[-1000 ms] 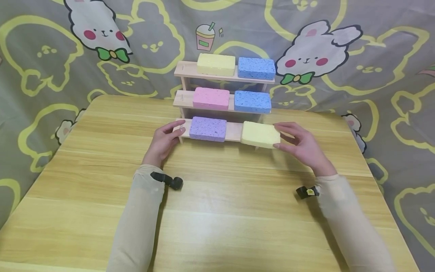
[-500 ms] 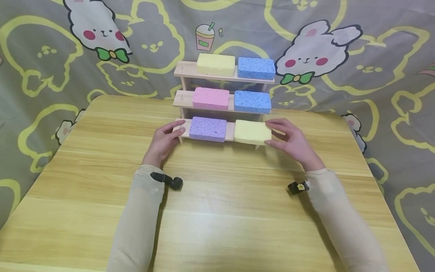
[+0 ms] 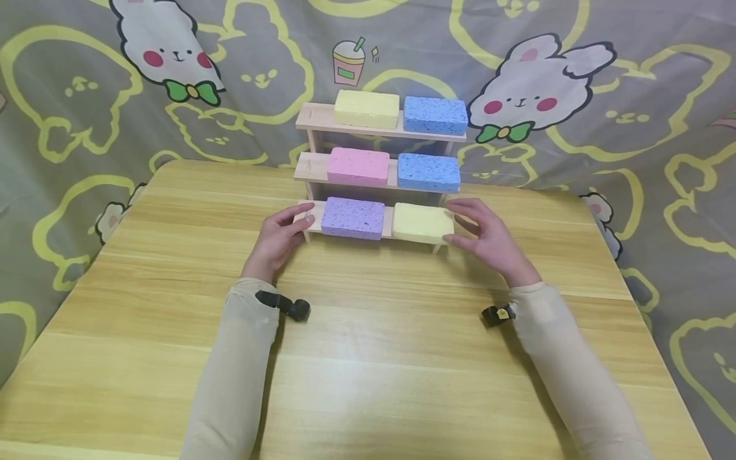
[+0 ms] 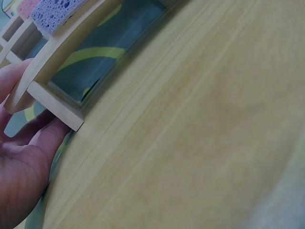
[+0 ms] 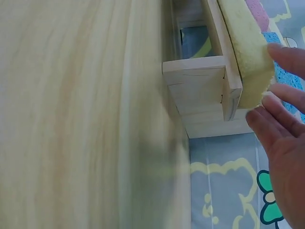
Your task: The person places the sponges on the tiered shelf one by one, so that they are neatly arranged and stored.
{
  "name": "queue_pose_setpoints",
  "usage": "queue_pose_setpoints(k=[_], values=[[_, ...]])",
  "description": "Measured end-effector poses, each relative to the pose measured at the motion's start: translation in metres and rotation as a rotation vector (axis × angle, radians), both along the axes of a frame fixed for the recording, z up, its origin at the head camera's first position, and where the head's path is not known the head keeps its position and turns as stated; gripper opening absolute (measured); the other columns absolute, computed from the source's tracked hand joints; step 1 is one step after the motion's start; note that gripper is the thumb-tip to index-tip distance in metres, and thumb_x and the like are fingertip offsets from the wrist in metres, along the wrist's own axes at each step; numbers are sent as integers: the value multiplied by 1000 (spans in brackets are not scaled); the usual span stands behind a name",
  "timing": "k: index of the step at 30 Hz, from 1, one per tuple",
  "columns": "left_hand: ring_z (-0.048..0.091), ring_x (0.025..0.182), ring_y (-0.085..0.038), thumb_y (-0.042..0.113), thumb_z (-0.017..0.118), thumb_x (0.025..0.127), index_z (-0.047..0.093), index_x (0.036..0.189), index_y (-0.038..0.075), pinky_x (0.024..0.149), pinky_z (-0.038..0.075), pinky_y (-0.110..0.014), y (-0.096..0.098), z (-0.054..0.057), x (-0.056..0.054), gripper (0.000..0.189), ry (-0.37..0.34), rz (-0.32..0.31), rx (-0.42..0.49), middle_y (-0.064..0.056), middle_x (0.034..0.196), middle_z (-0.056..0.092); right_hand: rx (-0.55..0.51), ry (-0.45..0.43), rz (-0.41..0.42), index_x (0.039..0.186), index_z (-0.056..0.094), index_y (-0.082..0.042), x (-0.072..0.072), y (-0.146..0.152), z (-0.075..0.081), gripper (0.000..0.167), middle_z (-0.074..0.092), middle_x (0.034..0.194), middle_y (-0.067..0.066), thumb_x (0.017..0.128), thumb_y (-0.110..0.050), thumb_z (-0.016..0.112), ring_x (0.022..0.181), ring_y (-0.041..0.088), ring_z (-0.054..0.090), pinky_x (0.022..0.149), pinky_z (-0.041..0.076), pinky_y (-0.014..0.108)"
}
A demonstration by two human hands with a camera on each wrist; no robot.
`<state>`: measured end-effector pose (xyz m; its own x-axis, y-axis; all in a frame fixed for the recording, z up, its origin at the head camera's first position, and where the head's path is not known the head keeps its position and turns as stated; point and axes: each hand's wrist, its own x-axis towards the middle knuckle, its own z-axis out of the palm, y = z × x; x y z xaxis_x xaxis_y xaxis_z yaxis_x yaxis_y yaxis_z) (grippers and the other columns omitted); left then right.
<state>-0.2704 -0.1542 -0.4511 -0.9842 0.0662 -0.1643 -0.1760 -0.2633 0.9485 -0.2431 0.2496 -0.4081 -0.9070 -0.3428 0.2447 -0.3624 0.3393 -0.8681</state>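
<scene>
My left hand (image 3: 276, 244) grips the left end of the lowest tier of a three-tier wooden shelf (image 3: 388, 231); the left wrist view shows fingers (image 4: 13, 78) around the board's end, by a leg. At the right end of that tier lies a yellow sponge (image 3: 422, 222). My right hand (image 3: 489, 239) pinches its outer end, thumb at the front corner and forefinger at the back. In the right wrist view, the sponge (image 5: 248, 52) sits flat on the board. A purple sponge (image 3: 353, 217) lies left of it, with a narrow gap between them.
On the middle tier are a pink sponge (image 3: 358, 166) and a blue sponge (image 3: 428, 171). Another yellow sponge (image 3: 367, 108) and blue sponge (image 3: 435, 115) occupy the top tier. A patterned curtain (image 3: 241, 38) hangs behind the wooden table (image 3: 368, 358).
My right hand has moved left with the yellow sponge, which has come closer to the purple one and now sits squarely on the lowest tier. My left hand has stayed put.
</scene>
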Motion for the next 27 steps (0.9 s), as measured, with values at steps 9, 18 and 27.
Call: queue_pose_setpoints(k=[9,18,27], values=[[54,114,-24,2,68,92,57,133,-3,94,51,-30,1,2,-2,43,6,-2,8,-10,147,41,-4,24,-69,132,52,11,20,-7,25,51,45,135,23,85,10,70,129,33,41,109,38,46],[55,112,-23,-2,67,91,59,132,-3,93,52,-29,-3,3,1,41,-2,15,7,-11,149,40,23,4,-101,128,54,13,24,-2,23,39,50,128,26,91,8,64,122,40,47,105,41,52],[57,112,-24,-3,71,88,70,120,6,88,54,-28,-7,5,1,33,-6,25,13,-11,148,42,103,-57,-146,134,55,3,17,17,-2,40,53,132,17,97,-8,63,123,33,50,104,43,46]])
